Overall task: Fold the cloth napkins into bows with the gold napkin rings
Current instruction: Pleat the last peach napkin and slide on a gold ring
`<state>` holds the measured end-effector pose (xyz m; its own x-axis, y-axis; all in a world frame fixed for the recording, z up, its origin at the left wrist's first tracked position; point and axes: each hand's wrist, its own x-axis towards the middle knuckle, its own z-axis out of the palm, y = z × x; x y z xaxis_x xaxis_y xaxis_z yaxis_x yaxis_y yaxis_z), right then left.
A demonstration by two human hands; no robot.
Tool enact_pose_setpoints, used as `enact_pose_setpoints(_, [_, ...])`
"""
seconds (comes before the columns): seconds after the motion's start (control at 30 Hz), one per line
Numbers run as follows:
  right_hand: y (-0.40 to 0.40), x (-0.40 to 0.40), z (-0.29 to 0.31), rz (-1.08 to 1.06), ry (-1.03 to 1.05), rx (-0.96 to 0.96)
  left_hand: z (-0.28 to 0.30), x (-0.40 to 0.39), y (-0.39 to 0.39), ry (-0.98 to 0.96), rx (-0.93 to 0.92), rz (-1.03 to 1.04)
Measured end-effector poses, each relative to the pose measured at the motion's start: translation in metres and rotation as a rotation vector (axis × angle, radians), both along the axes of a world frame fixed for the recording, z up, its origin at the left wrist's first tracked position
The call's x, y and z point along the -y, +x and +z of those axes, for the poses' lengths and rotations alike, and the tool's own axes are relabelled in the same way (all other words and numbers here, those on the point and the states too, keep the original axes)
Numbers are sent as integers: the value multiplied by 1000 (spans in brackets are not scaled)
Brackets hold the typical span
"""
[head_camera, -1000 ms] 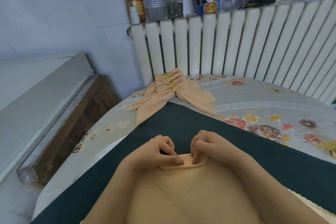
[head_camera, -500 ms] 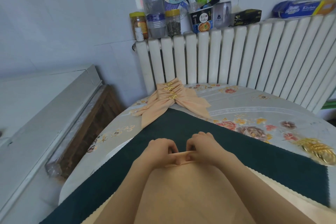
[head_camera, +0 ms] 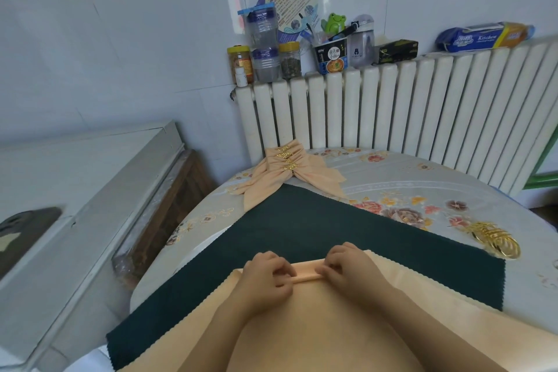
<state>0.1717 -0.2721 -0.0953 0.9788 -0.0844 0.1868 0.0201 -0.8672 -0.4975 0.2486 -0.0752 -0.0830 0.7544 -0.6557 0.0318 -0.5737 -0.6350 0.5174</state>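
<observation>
Between our curled fingers, a narrow pleat of the peach napkin [head_camera: 305,326], left hand [head_camera: 265,276] and right hand [head_camera: 347,266] pinching it, gold napkin rings [head_camera: 495,240] well right, finished bows [head_camera: 287,169] beyond

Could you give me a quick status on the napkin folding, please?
Left hand and right hand both pinching a pleat in the peach napkin. Gold rings waiting right. Nothing in the way.
</observation>
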Motion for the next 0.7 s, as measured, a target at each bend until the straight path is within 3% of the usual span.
enact_pose_setpoints(0.13, [2,-2,3,-83,11,-51,2,1,3,3,-93,92])
enact_pose_setpoints(0.33, [11,-5,12,-108,-69,-226,13,15,7,155,-25,145])
enact_pose_setpoints(0.4, [13,-4,17,-114,-157,-257,19,17,9,161,-117,174])
enact_pose_setpoints(0.47, [13,-6,18,-107,-215,-198,23,17,8,167,-161,172])
enact_pose_setpoints(0.6, [3,-11,12,-94,-185,1,21,12,-2,165,119,75])
enact_pose_setpoints(0.7, [-10,-9,8,-50,-129,57,9,-1,-14,27,170,62])
